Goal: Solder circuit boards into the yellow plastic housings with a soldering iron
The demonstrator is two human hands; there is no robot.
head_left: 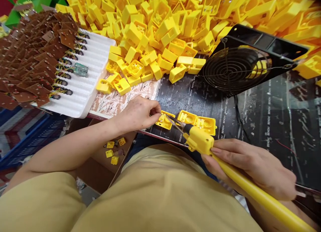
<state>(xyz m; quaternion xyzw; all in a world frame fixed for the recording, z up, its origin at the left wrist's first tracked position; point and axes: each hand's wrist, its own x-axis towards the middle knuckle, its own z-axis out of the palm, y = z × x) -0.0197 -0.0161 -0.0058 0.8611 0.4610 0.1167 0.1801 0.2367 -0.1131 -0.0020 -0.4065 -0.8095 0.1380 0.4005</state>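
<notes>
Fan (pixel 233 64) sits on the bench (pixel 258 111), right of the housing pile (pixel 150 27). White tray (pixel 96 58) lies left of that pile, circuit boards (pixel 32 54) stacked on its left. Open carton (pixel 100 171) below the bench edge, loose housings (pixel 114 160) inside.

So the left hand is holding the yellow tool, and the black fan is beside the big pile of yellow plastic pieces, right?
Not quite: the head view shows the right hand holding the yellow tool. The left hand is at a small yellow case. The black fan is beside the big pile of yellow plastic pieces.
</notes>
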